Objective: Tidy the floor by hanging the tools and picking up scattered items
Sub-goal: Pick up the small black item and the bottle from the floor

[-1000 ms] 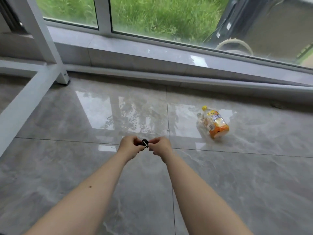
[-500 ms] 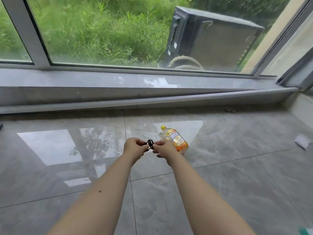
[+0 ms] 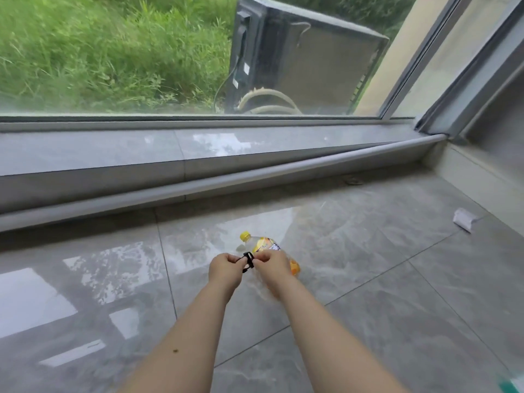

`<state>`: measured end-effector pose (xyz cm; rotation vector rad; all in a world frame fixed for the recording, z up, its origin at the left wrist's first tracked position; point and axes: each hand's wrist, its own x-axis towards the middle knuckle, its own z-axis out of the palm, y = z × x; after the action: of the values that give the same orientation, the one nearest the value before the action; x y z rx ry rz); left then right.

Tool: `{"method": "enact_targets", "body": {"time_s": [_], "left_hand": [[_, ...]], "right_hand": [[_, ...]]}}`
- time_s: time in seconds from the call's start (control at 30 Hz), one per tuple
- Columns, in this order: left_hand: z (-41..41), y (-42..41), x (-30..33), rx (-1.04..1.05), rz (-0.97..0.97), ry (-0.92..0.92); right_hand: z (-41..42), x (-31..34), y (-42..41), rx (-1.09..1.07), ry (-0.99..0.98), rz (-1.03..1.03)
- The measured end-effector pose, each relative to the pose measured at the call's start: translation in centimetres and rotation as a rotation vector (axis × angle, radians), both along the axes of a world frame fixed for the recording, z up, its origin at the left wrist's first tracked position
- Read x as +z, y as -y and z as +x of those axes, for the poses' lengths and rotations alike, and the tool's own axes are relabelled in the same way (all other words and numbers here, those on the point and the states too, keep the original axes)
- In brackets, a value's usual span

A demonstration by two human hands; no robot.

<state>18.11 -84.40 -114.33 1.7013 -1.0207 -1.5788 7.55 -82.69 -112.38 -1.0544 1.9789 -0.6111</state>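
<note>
So right now both hands are out in front of me at the middle of the view, and they're pinching a small black clip thing [image 3: 248, 260] between them: the left hand [image 3: 224, 267] has its fingers curled onto the left end, the right hand [image 3: 270, 265] has thumb and fingertips on the right side. I honestly can't tell what it is exactly, a little clip or a loop of cord maybe, it's tiny and a bit blurred. My guess is it weighs next to nothing and is stiff plastic, so fingertip pinching is the way to go, and the risk is just fumbling it onto the floor [image 3: 397, 279], which looks glossy and slick. Just past the right hand, at about 1 o'clock from it, a plastic bottle [image 3: 262, 243] lies on its side with the yellow cap pointing toward 11 o'clock and orange label or drink showing. It looks mostly empty to me, so light, thin-walled and squashy, and being round it'll probably roll on those tiles. I'd take it around the middle of the body with a full wrap, or by the neck under the cap where it's stiffer. Way off at 3 o'clock near the wall there's a crumpled white paper scrap [image 3: 463, 219], soft and weightless, a simple pinch from above should do. The window sill [image 3: 113, 148] runs across at 12 o'clock.
</note>
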Motion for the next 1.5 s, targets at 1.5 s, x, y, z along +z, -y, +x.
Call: {"method": "enact_targets", "body": {"time_s": [1.5], "left_hand": [[3.6,-8.6,19.6,0.004,0.3,-0.087]], "right_hand": [[2.7,20.1,-9.5,-0.327,0.337,0.285]]}}
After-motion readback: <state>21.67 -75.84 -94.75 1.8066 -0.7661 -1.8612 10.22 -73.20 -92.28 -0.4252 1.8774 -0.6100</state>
